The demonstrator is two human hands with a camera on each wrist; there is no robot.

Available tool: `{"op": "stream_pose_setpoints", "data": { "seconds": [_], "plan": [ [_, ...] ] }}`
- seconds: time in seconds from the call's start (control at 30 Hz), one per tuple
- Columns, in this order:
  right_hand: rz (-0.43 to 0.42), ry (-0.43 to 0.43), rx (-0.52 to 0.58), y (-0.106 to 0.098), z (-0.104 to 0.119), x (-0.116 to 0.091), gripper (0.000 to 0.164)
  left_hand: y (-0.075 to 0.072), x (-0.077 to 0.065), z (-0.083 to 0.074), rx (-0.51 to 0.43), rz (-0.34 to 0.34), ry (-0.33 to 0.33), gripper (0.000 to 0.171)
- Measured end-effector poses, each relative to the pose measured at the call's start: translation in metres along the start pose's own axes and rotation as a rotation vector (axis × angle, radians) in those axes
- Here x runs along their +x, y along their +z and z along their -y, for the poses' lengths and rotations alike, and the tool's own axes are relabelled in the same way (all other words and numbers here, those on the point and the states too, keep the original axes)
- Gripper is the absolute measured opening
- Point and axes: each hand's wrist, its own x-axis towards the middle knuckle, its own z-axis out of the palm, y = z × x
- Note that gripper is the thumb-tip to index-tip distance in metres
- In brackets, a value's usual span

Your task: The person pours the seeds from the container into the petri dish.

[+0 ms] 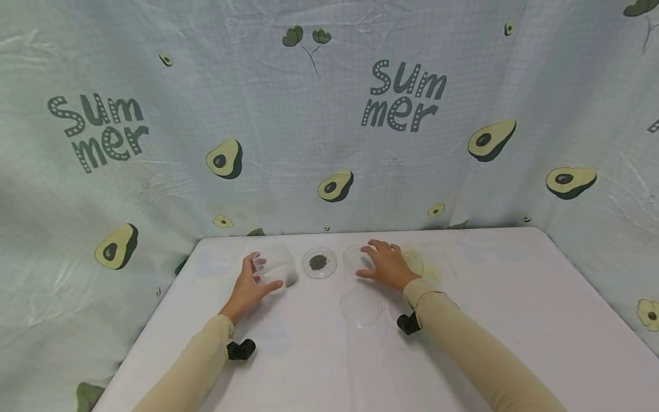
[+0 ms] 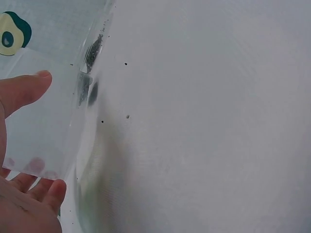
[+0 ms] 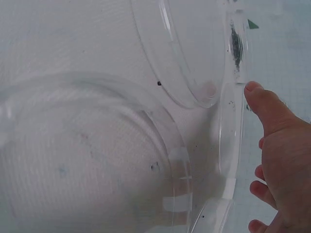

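My left hand [image 1: 250, 289] grips a translucent plastic cup [image 1: 274, 264], thumb on one side and fingers on the other. In the left wrist view, fingertips show through the cup's wall [image 2: 43, 116]. Just to its right stands a clear petri dish [image 1: 319, 273] with a small heap of dark grains [image 1: 318, 262]. Over another clear dish [image 1: 351, 260] reaches my right hand [image 1: 387, 266], its fingers spread and slightly bent with nothing gripped. Nearer to me lies a round clear dish or lid [image 1: 360, 309], large in the right wrist view [image 3: 170, 145].
Behind my right hand, a clear dish [image 1: 413, 260] stands by a yellowish patch [image 1: 432, 274] on the white table [image 1: 309, 366]. Stray dark specks [image 2: 126, 63] dot the table near the cup. A printed curtain [image 1: 278, 126] hangs along the table's far edge.
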Motion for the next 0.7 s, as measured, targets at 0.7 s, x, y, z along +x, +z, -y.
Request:
{"op": "stream_pose_setpoints", "data": {
  "seconds": [0.7],
  "plan": [
    [0.072, 0.081, 0.000, 0.000, 0.007, -0.002, 0.072, 0.010, -0.001, -0.017, -0.032, -0.007, 0.037, 0.097]
  ]
}}
